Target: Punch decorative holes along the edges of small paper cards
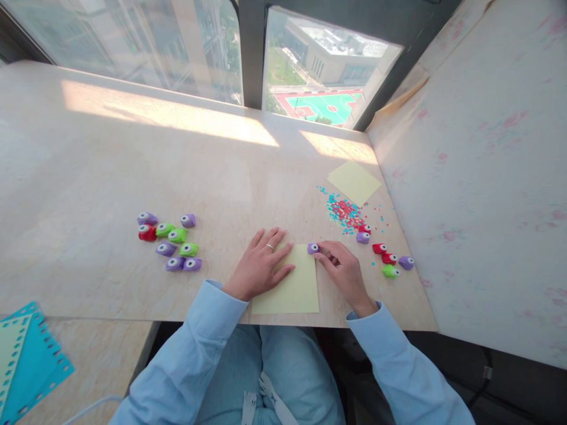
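Purple punch [313, 248] is pinched in the right hand [345, 268], far-right corner of the yellow sheet [293, 292], toward the near edge of the counter [225, 183]. Left hand [258, 264] spread flat. Probably light, stiff, slickish; grip the sides.

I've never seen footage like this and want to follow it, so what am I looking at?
There is no machine, just a person's bare left hand and right hand. The single picture comes from a camera worn on the head, looking forward and down. On the table, the left hand rests on a yellow sheet; the right holds a purple punch at its far right corner. More punches lie on both sides, with colored bits and another sheet farther off, to the right.
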Demonstrator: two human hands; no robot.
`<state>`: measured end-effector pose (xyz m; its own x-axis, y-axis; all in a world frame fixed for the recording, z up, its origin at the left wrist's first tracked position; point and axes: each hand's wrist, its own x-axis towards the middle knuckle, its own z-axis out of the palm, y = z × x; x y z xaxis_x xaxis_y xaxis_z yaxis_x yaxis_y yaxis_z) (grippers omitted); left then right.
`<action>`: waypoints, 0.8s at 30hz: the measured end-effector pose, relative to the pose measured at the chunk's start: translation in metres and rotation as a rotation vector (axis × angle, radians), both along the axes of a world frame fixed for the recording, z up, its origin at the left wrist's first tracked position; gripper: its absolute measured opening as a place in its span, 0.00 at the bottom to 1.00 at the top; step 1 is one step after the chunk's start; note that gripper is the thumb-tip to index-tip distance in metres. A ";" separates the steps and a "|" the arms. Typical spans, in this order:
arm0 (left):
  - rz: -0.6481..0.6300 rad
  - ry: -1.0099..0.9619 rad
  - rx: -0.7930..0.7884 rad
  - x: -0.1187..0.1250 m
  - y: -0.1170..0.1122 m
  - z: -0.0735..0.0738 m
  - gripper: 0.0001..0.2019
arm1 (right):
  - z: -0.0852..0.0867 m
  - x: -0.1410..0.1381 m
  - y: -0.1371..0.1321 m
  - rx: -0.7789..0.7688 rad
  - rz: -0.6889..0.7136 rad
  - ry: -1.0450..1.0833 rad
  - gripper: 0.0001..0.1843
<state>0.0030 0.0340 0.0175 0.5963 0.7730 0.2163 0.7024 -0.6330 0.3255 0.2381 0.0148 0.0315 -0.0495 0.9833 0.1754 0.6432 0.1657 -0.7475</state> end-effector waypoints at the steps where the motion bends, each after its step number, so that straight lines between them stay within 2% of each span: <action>1: -0.001 -0.001 0.002 0.000 0.000 0.000 0.25 | 0.000 0.000 0.000 -0.002 0.003 0.000 0.12; 11: 0.003 0.004 0.024 0.001 0.001 -0.003 0.26 | 0.003 -0.001 -0.001 -0.020 -0.004 0.003 0.14; 16: 0.004 0.007 0.035 0.002 0.000 -0.004 0.27 | 0.003 0.002 -0.001 -0.104 -0.076 0.130 0.22; 19: 0.004 -0.020 0.019 0.002 0.001 -0.002 0.29 | 0.009 0.003 0.003 -0.177 -0.124 0.218 0.24; 24: 0.058 -0.123 -0.019 0.001 0.002 -0.001 0.28 | 0.025 0.002 0.021 -0.262 -0.082 0.179 0.19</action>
